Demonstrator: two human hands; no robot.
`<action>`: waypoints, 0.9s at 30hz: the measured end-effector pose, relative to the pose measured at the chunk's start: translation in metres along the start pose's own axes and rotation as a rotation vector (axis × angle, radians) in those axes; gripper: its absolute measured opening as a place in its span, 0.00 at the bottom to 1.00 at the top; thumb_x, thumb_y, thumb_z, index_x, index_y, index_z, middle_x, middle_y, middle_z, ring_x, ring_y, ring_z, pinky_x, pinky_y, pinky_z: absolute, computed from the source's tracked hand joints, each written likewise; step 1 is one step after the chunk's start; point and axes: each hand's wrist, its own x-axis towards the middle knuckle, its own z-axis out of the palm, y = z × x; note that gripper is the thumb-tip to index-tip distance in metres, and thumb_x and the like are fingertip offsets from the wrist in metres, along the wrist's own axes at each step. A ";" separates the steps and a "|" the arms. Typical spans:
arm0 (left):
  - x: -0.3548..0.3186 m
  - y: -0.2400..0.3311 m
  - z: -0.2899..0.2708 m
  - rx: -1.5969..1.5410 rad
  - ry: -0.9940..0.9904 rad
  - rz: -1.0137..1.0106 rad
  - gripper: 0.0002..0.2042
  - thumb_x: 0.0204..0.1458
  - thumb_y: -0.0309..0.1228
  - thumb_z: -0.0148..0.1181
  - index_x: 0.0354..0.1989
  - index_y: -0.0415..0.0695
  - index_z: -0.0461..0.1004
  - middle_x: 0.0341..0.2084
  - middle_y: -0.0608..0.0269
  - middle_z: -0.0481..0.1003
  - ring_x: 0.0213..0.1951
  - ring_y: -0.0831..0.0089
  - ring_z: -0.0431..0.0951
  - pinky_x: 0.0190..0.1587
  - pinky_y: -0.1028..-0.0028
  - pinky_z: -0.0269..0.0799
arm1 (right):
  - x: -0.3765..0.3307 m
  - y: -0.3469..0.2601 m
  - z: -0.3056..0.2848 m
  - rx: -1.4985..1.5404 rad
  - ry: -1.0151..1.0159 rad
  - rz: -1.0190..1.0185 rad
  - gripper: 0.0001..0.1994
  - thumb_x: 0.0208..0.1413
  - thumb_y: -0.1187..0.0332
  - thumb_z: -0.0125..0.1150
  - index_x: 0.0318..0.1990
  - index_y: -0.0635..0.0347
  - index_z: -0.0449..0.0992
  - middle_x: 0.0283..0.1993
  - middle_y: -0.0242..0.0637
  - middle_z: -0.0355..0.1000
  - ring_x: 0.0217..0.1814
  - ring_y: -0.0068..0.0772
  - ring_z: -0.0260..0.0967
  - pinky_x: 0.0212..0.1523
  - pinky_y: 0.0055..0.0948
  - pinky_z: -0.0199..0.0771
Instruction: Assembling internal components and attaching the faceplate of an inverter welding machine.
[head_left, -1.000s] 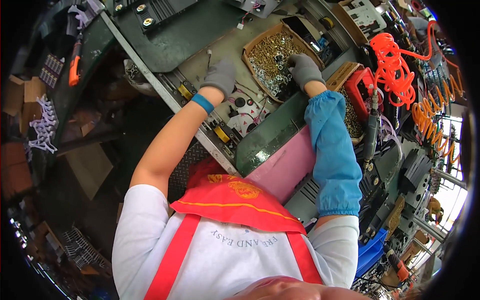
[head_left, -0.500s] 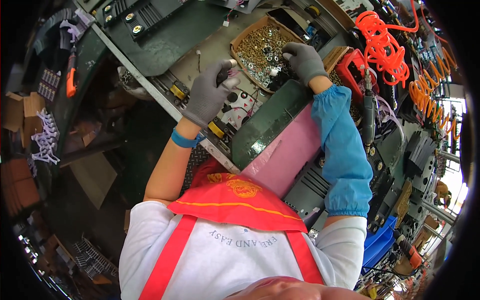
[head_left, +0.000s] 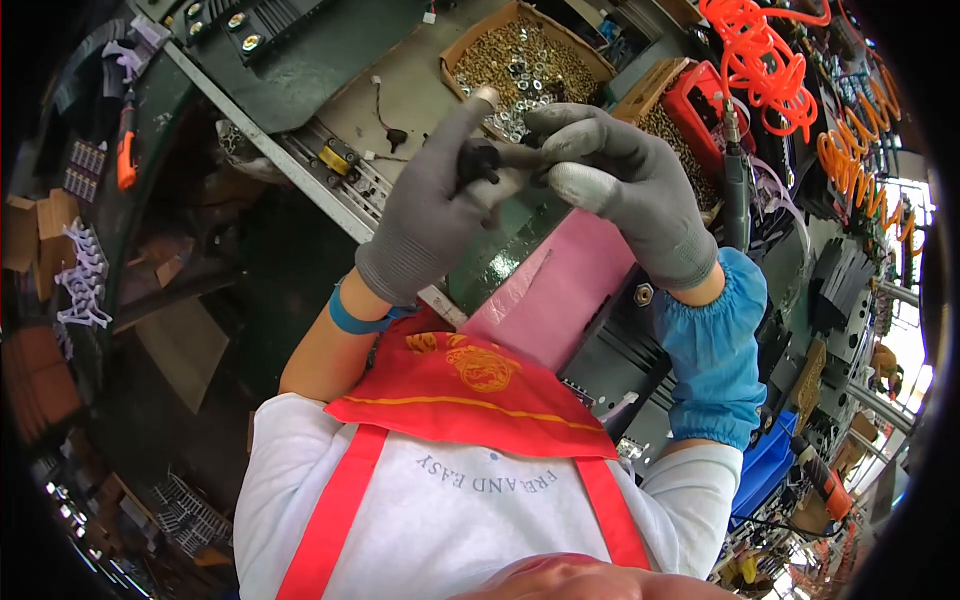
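Note:
My gloved left hand (head_left: 420, 215) is curled round a small black part (head_left: 479, 160) with a rounded outline, its index finger pointing up and outward. Close against it, my gloved right hand (head_left: 645, 190) pinches with thumb and fingers at the end of the left hand's fingers. Whatever lies in that pinch is too small and dark to name. Beyond both hands stands a cardboard box (head_left: 458, 47) of brass-coloured and silvery small hardware, including nuts. Beneath the hands, a dark green panel (head_left: 497, 262) shows in part.
A pink block or sheet (head_left: 555, 290) lies nearer my body. At right are a red bin (head_left: 692, 112), a hanging power screwdriver (head_left: 737, 195) and a coiled orange hose (head_left: 765, 70). A metal rail (head_left: 255, 135) runs along the bench's left edge. A thin cable (head_left: 380, 112) lies near it.
My right hand has left the box of hardware and come back to meet my left hand. My left hand keeps the black part and has turned and shifted slightly nearer my body.

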 end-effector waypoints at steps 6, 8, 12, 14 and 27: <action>-0.012 0.002 0.022 0.026 -0.216 -0.155 0.16 0.54 0.26 0.57 0.49 0.36 0.63 0.32 0.59 0.75 0.30 0.74 0.77 0.35 0.76 0.73 | -0.026 0.004 0.007 0.067 -0.002 0.119 0.09 0.52 0.75 0.62 0.39 0.70 0.76 0.46 0.40 0.72 0.40 0.25 0.73 0.41 0.23 0.75; -0.014 -0.007 0.023 -0.023 -0.254 -0.180 0.16 0.54 0.27 0.57 0.49 0.36 0.63 0.31 0.59 0.75 0.31 0.74 0.77 0.36 0.76 0.73 | -0.032 0.006 0.006 0.069 -0.013 0.135 0.08 0.52 0.75 0.62 0.39 0.70 0.76 0.46 0.40 0.72 0.39 0.24 0.73 0.41 0.23 0.75; -0.025 -0.001 0.020 0.192 -0.328 -0.159 0.15 0.55 0.28 0.56 0.48 0.36 0.64 0.32 0.60 0.74 0.32 0.75 0.75 0.38 0.75 0.72 | -0.041 0.010 0.006 0.019 -0.039 0.168 0.08 0.52 0.75 0.62 0.39 0.68 0.75 0.44 0.37 0.72 0.41 0.22 0.70 0.41 0.23 0.73; -0.027 0.000 0.012 0.107 -0.454 -0.193 0.14 0.56 0.29 0.55 0.48 0.37 0.64 0.33 0.60 0.74 0.30 0.76 0.74 0.36 0.75 0.71 | -0.044 0.008 0.004 0.013 -0.036 0.197 0.09 0.51 0.76 0.62 0.40 0.68 0.74 0.43 0.35 0.71 0.42 0.21 0.69 0.42 0.23 0.72; -0.041 -0.015 -0.026 0.047 -0.754 -0.413 0.16 0.60 0.31 0.46 0.55 0.39 0.63 0.33 0.63 0.76 0.27 0.83 0.70 0.29 0.80 0.67 | -0.101 0.028 -0.009 -1.070 -0.698 0.338 0.23 0.42 0.68 0.68 0.50 0.52 0.74 0.46 0.33 0.72 0.52 0.35 0.68 0.62 0.37 0.59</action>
